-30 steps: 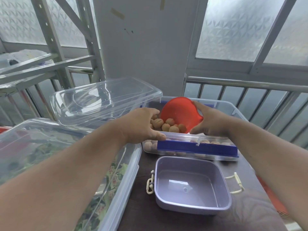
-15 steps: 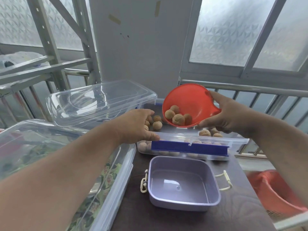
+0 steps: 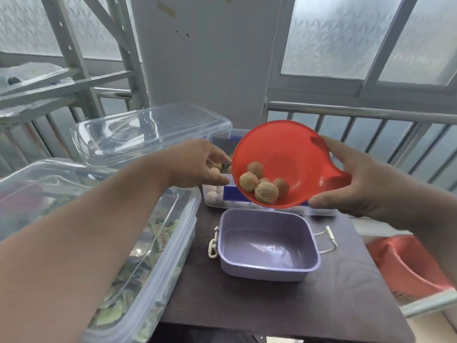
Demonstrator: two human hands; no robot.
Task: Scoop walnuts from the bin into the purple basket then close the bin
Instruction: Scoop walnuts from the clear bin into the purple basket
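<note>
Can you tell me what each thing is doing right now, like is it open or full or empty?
Red scoop: held up, tilted, walnuts inside.
Walnuts: gathered at the scoop's low edge.
Purple basket: empty, on the table.
Walnut bin: open, walnuts inside.
Clear lid: off the bin.
Right hand: gripping the scoop.
Left hand: at the bin, holding nothing.

red scoop (image 3: 284, 154) of walnuts (image 3: 265, 191) in right hand (image 3: 358, 184) above empty purple basket (image 3: 268, 271)
</note>
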